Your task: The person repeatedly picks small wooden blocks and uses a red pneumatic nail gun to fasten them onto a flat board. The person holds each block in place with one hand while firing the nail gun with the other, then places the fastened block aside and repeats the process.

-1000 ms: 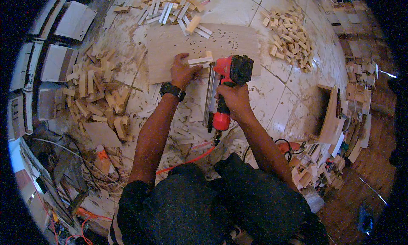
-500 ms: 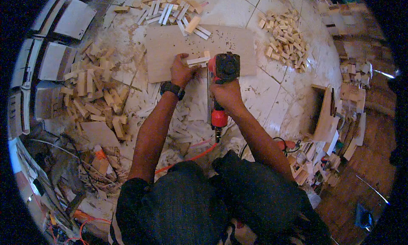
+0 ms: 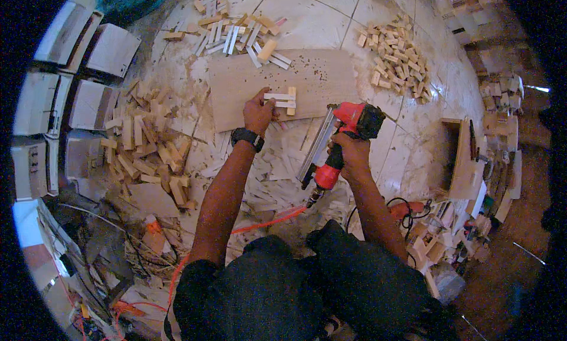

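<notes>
My right hand is wrapped round the handle of a red and black air nailer, tilted with its silver magazine to the left. An orange hose runs to the tool's lower end. My left hand pinches the left ends of two pale strips. Their right ends lie at a small wooden block, set crosswise to them. This piece is over a flat wooden board on the tiled floor. The nailer is to the right, apart from the piece.
More strip-and-block pieces are heaped beyond the board. Small wooden blocks are piled at the far right, larger offcuts at the left. An open wooden box stands at the right. Offcuts and a second red tool lie near my right arm.
My right hand has swung the nailer right and tilted it, away from the piece. More of the strips and block now shows in front of my left hand. The view has shifted slightly.
</notes>
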